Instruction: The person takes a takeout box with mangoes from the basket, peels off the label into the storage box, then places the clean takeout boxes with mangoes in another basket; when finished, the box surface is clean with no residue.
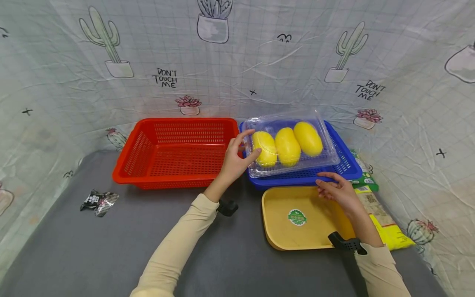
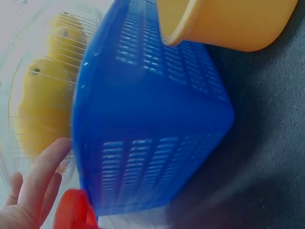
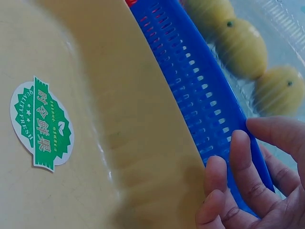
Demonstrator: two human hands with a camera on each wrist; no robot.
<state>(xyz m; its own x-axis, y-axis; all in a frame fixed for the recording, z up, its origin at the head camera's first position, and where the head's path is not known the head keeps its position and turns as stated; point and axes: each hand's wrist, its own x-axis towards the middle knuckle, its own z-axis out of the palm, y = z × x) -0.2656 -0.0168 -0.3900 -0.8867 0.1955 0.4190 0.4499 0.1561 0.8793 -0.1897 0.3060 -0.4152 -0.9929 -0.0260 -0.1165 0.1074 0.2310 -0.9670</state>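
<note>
A clear plastic box (image 1: 243,168) holding three yellow oval fruits (image 1: 287,146) lies slightly askew on the blue basket (image 1: 350,169). My left hand (image 1: 235,159) is at the box's left end, thumb and forefinger spread over its edge. In the left wrist view, the fingers (image 2: 35,183) look fairly straight beside the box; firm contact cannot be made out. My right hand (image 1: 339,192) hovers by the basket's front right rim, above the back of a yellow tray (image 1: 272,222). Its fingers (image 3: 252,186) are loosely bent, with nothing held between them.
A red basket (image 1: 178,181) stands left of the blue one. Small black-and-silver wrapped packets (image 1: 98,202) lie at far left. On the right, a green packet (image 1: 367,179) and a yellow bag (image 1: 393,235) lie beside the tray. A patterned cloth (image 1: 252,62) hangs behind.
</note>
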